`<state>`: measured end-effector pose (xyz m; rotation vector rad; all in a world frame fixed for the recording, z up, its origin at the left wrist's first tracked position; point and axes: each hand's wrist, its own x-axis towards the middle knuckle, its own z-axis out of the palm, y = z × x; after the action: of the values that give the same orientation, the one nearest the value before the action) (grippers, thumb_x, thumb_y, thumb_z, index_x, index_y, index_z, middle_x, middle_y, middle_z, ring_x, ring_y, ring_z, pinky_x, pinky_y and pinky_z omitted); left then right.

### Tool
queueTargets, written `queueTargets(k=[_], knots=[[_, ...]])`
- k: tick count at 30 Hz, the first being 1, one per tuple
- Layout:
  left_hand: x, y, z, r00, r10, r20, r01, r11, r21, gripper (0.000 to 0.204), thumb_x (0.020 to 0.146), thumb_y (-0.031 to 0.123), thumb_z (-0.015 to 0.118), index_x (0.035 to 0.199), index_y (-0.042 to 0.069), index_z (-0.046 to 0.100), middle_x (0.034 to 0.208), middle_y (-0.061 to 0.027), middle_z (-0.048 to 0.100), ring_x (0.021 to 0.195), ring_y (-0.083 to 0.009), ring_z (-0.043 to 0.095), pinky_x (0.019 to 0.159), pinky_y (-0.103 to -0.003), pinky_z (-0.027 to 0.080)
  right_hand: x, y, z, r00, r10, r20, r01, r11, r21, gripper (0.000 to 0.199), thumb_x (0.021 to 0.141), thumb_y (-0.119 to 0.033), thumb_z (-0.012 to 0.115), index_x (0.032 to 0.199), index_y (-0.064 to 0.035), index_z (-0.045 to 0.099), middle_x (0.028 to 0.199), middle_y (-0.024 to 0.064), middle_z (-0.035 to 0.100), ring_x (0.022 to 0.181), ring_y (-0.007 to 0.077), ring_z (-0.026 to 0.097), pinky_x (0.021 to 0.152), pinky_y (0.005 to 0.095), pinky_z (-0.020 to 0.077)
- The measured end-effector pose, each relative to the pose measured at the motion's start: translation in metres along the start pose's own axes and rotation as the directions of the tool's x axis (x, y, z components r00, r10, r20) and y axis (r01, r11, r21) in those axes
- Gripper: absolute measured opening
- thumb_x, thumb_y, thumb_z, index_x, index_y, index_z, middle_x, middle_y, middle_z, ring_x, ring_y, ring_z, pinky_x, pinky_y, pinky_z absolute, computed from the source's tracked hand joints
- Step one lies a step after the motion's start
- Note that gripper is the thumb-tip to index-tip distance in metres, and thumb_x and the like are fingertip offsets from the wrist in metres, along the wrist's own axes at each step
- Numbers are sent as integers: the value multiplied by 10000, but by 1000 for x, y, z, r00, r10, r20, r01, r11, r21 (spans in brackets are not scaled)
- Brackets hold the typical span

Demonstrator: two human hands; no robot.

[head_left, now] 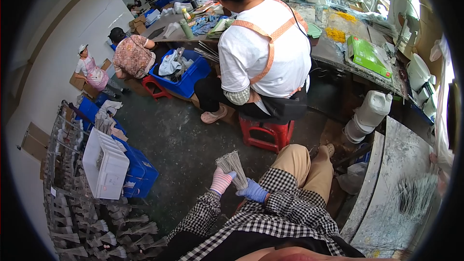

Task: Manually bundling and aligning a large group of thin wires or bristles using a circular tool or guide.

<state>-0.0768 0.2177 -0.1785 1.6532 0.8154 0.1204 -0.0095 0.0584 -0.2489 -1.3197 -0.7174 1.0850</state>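
Observation:
A bundle of thin grey wire-like strands point(233, 163) stands out in front of my lap, fanned at its upper end. My left hand point(222, 180), in a pink-and-white striped glove, is closed around its left side. The lower end sits in my right hand point(253, 191), which wears a bluish-lavender glove and is closed on it. My right fingers are partly hidden. Checked sleeves cover both forearms.
A co-worker sits ahead on a red stool point(266, 133) at a long cluttered bench point(324, 60). At left stand a white crate point(107, 169), blue crates point(140, 171) and racks of bundles point(72, 237). A board point(386, 183) with loose strands point(416, 195) lies at right.

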Motion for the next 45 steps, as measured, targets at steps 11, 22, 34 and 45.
queueTargets(k=[11,22,34,45], knots=[[-10,1,2,993,115,-6,-115,986,-121,517,813,-93,632,1308,0,515,1245,-98,620,1109,-193,601,981,-334,491,-10,-23,-3,995,51,-88,-61,992,-110,575,713,-219,812,1174,25,571,1070,150,666,986,244,628,904,348,492],[1,1,12,978,129,-165,-96,976,198,614,785,-39,732,1329,-9,449,1281,-147,573,1129,-218,600,968,-346,505,-4,-16,-2,986,114,-118,-122,991,-57,601,710,-255,818,1177,22,560,1081,156,648,1018,259,616,922,359,481],[28,-11,10,975,77,-207,-91,994,-59,668,723,-132,682,1305,-7,378,1222,-147,612,1107,-204,619,954,-352,519,10,-12,-1,962,202,-186,-240,948,-211,706,689,-350,807,1210,39,533,1140,220,617,1091,340,593,960,387,461],[32,-17,-1,983,15,-182,-75,941,-331,587,731,-156,655,1261,-13,446,1193,-137,639,1056,-217,645,928,-362,532,21,12,3,958,235,-167,-265,945,-190,734,694,-366,795,1244,35,519,1179,224,608,1127,347,578,976,375,453]])
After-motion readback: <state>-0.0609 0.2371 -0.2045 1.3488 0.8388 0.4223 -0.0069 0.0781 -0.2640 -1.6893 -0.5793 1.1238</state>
